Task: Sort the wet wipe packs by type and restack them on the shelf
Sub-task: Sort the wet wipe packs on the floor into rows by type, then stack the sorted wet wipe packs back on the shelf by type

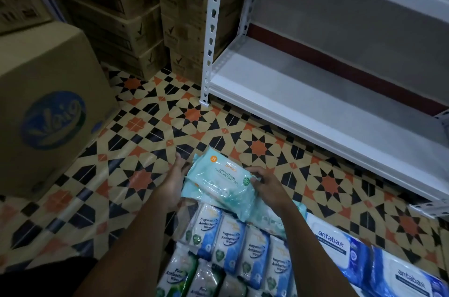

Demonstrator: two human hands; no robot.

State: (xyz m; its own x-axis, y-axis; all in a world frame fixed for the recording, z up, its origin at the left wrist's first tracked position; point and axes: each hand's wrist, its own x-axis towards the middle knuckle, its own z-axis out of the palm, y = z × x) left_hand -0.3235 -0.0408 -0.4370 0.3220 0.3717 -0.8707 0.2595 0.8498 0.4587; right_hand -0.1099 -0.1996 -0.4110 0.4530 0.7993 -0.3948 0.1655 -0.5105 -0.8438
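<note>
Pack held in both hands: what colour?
Pale mint green pack with an orange round badge near its top corner; head view, the only one.

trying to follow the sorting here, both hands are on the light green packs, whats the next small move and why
Probably lift the light green packs up and right onto the bottom shelf. Left hand and right hand grip them from either side above the floor, and that shelf shows bare, with other types lying below.

A shop stockroom: sealed cartons (136, 17) stacked against the wall, a white slotted-steel shelf (315, 102) on patterned floor tiles (150, 141), and many retail wipe packs (243, 248) laid in rows.
</note>
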